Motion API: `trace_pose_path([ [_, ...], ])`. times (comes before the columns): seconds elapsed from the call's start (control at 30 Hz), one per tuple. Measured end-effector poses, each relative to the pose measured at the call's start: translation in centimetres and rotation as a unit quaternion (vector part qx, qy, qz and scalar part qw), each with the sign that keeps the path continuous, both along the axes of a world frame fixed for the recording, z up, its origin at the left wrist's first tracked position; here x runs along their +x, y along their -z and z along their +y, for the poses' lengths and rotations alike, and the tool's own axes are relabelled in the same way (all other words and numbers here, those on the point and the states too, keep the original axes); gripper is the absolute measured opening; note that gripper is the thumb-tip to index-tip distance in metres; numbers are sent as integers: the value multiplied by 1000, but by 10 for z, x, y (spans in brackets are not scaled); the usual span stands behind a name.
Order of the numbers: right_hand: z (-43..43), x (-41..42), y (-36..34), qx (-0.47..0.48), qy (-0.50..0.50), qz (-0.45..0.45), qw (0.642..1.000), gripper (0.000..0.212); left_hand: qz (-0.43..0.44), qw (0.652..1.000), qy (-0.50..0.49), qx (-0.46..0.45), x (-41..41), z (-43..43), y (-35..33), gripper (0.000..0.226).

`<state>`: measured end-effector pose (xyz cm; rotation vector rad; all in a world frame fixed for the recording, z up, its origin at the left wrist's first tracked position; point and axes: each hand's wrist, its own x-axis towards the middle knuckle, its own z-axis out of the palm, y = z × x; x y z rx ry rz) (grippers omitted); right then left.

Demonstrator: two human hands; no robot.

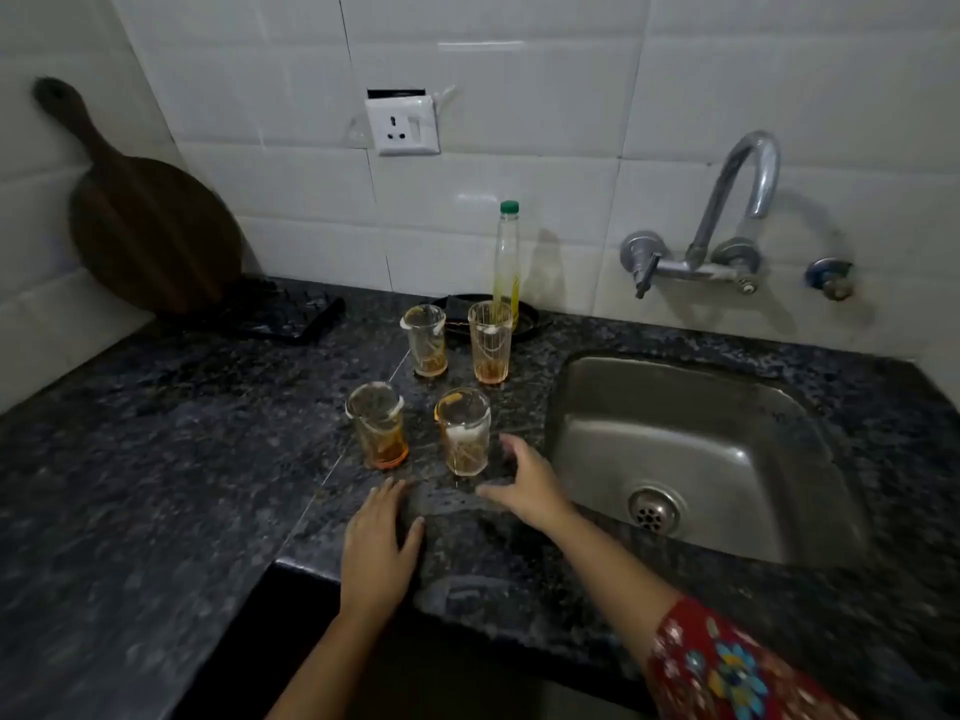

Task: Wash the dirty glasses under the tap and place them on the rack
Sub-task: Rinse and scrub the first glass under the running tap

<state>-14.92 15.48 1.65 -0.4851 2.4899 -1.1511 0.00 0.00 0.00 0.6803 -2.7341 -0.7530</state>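
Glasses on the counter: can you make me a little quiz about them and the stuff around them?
1. How many dirty glasses stand on the counter?
2. True or false: water is running from the tap.
3. What stands behind the glasses? A: a kettle. B: a green-capped bottle. C: a frying pan.
Key: 1 four; 2 false; 3 B.
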Motion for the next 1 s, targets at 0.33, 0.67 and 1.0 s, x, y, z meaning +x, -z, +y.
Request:
trace_pose_path([
  [0.33,-49,-3,-12,-164,79,-24,983,60,-22,998,-7,-63,-3,-2,13,58],
  [0.67,40,-8,-29,-301,64,48,950,66,86,986,132,58,-48,33,-21,37],
  [1.0,198,-60,-41,-191,130,126,965,66,128,936,166,282,-161,144,-37,26],
])
